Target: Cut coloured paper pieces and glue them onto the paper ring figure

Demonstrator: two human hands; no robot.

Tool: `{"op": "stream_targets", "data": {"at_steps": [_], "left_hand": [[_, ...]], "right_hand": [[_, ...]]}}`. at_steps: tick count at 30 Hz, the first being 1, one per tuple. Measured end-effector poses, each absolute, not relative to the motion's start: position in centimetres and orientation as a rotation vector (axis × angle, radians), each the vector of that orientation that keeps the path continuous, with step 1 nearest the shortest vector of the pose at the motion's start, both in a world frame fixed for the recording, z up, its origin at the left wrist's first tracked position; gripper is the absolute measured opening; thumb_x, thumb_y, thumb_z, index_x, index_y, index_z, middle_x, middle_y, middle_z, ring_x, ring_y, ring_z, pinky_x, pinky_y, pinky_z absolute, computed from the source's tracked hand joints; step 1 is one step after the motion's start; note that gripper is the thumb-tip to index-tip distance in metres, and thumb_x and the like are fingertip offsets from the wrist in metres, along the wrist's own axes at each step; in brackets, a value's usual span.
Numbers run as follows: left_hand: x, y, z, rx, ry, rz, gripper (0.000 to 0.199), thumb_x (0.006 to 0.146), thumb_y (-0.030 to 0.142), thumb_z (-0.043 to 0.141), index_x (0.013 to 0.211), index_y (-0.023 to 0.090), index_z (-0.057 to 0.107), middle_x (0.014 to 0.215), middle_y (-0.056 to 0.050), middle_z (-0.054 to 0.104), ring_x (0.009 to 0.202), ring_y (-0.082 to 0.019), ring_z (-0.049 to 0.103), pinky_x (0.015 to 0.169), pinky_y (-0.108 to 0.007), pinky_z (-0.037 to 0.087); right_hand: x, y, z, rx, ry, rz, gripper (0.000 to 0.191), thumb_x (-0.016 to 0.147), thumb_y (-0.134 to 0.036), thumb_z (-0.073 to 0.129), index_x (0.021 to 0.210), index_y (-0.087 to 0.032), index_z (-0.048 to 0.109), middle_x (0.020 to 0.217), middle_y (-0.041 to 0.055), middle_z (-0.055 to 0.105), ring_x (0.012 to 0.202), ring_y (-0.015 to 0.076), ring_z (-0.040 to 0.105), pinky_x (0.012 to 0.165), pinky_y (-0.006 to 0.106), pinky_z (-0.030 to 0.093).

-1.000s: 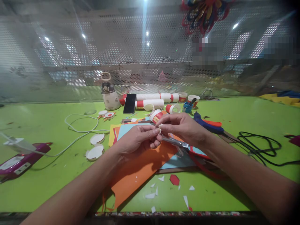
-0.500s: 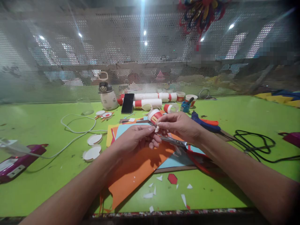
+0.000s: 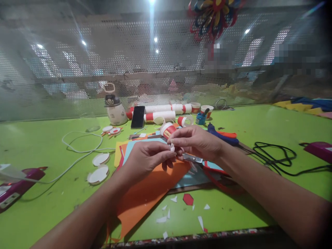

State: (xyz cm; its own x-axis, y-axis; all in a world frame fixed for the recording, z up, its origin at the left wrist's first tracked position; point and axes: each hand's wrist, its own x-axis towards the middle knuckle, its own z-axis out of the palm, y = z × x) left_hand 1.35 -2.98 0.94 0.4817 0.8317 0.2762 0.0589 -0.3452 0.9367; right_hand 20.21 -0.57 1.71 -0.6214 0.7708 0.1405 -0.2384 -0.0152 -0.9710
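Between the fingertips of both hands is a small folded white paper piece (image 3: 172,147). My left hand (image 3: 150,154) pinches its lower end from the left. From the right, my right hand (image 3: 198,141) grips its upper part with thumb and forefinger. Just behind the fingers stands a tilted red-and-white paper cup (image 3: 167,129), partly hidden by the right hand. Scissors (image 3: 192,158) with red handles lie under the right hand and wrist, over sheets of coloured paper. An orange sheet (image 3: 145,193) spreads below the hands.
White paper scraps and a red hexagon (image 3: 188,199) lie near the front edge. Round white cutouts (image 3: 98,174) sit left. Behind are a bottle (image 3: 116,110), a phone (image 3: 138,117), a blue jar (image 3: 200,118) and a blue glue gun (image 3: 221,135) with a black cord (image 3: 272,155).
Both hands keep hold of the white paper piece, which now stands more upright. My left fingers have closed in further around it. The view has shifted slightly.
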Motion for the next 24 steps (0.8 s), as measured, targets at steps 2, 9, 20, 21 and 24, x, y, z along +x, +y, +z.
{"op": "stream_targets", "data": {"at_steps": [2,9,20,21,24], "left_hand": [[1.39,-3.13,1.15,1.756,0.759,1.013,0.013,0.078,0.019,0.067,0.068,0.014,0.073,0.058,-0.004,0.067,0.052,-0.014,0.062,0.052,-0.024,0.051],[1.36,-3.44,1.19,1.775,0.653,1.086,0.010,0.077,0.019,0.068,0.070,0.013,0.072,0.064,-0.005,0.069,0.055,-0.015,0.064,0.054,-0.025,0.053],[1.18,-3.35,0.66,1.914,0.616,1.083,0.013,0.082,0.022,0.065,0.073,0.014,0.070,0.067,-0.005,0.068,0.058,-0.013,0.062,0.056,-0.026,0.052],[1.13,-3.33,0.61,1.936,0.631,1.097,0.013,0.082,0.023,0.065,0.073,0.014,0.070,0.066,-0.004,0.067,0.058,-0.013,0.061,0.056,-0.026,0.051],[0.98,-3.24,0.51,1.987,0.649,1.124,0.013,0.081,0.023,0.066,0.072,0.015,0.071,0.066,-0.004,0.067,0.060,-0.013,0.062,0.057,-0.025,0.050]], "right_hand": [[20.24,-0.66,1.76,-0.562,-1.535,1.716,0.006,0.078,-0.019,0.072,0.081,-0.014,0.073,0.068,0.0010,0.069,0.056,0.0083,0.061,0.057,0.021,0.052],[20.31,-0.81,2.08,-0.471,-1.596,1.723,0.009,0.080,-0.021,0.071,0.082,-0.012,0.070,0.070,0.0018,0.069,0.054,0.0086,0.062,0.054,0.021,0.054],[20.56,-0.81,2.11,-0.339,-1.654,1.741,0.008,0.082,-0.019,0.070,0.083,-0.011,0.069,0.069,0.0025,0.069,0.053,0.0094,0.065,0.053,0.022,0.056],[20.49,-0.87,2.18,-0.336,-1.640,1.752,0.009,0.081,-0.019,0.070,0.082,-0.010,0.069,0.068,0.0025,0.069,0.053,0.0095,0.065,0.053,0.022,0.056],[20.29,-0.99,2.33,-0.336,-1.600,1.787,0.010,0.079,-0.019,0.072,0.081,-0.009,0.069,0.066,0.0023,0.069,0.053,0.0101,0.065,0.053,0.024,0.058]]}}
